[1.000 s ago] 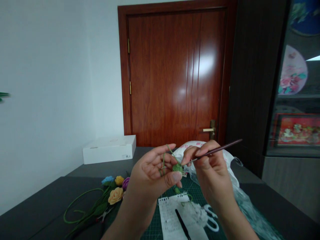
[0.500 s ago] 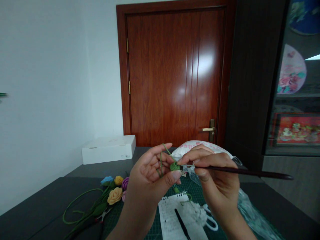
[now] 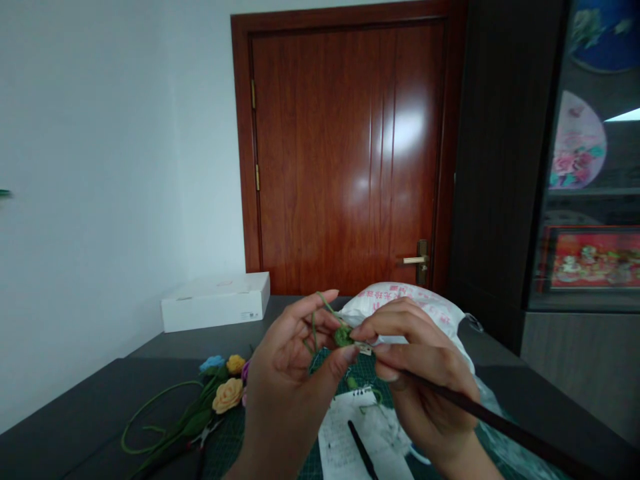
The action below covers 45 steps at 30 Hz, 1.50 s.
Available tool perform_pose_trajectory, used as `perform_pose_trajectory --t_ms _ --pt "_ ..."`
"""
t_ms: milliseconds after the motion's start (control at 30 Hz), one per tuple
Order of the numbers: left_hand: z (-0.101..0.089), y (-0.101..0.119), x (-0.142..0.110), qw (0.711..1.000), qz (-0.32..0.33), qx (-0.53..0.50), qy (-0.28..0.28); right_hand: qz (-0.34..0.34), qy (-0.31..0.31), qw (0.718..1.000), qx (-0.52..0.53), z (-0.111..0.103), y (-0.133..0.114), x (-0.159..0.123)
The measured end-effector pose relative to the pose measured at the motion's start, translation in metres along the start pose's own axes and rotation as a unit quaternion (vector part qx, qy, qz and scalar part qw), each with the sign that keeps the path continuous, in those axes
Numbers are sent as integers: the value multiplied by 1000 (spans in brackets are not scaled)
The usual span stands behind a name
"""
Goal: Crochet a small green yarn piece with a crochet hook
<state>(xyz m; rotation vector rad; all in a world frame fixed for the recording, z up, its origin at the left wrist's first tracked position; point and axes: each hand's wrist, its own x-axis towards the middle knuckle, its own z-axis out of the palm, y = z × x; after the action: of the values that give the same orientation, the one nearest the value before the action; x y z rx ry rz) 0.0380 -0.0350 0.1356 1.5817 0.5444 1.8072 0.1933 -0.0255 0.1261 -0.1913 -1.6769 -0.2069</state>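
Note:
Between the thumb and fingers of my left hand (image 3: 305, 353) is a small green crochet piece (image 3: 343, 335). Green yarn (image 3: 325, 303) runs from it over my raised left index finger and loops down across the other fingers. My right hand (image 3: 425, 367) grips a crochet hook (image 3: 465, 403) with a dark handle, which slants down to the lower right. The hook's thin metal end points at the green piece; its tip is hidden by my fingers. My right index fingertip touches the piece's right edge.
A handwritten notepad sheet (image 3: 337, 440) with a black pen (image 3: 363, 448) and white fluffy stuffing (image 3: 387, 427) lies on a green cutting mat (image 3: 225, 450). Crocheted flowers (image 3: 228, 396) and pliers (image 3: 204, 435) lie left. Behind are a white box (image 3: 215, 303) and a white plastic bag (image 3: 395, 293).
The crochet hook's handle has swung from pointing up right to pointing down right as my right hand turned. My left hand keeps its hold on the green piece.

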Motion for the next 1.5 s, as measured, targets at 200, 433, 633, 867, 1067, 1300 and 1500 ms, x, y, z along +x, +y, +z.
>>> perform_pose_trajectory --t_ms 200,433,633,867,1067,1300,1500 --pt "-2 0 -4 1000 -27 -14 -4 10 74 995 63 13 1 -12" --pt "-11 8 2 997 -25 35 -66 1 44 997 64 8 4 -9" --pt "-16 17 11 995 -9 56 -88 -12 11 998 57 5 3 -5" --pt "-14 11 9 999 -7 -9 -41 -16 27 996 78 11 0 -7" --pt "-11 9 7 999 -2 -46 -22 -10 51 991 126 17 1 -6" --pt "-7 7 0 995 -25 -94 -10 -4 93 978 184 27 6 -14" --pt "-4 8 -8 999 1 -35 1 36 83 979 183 29 7 -21"
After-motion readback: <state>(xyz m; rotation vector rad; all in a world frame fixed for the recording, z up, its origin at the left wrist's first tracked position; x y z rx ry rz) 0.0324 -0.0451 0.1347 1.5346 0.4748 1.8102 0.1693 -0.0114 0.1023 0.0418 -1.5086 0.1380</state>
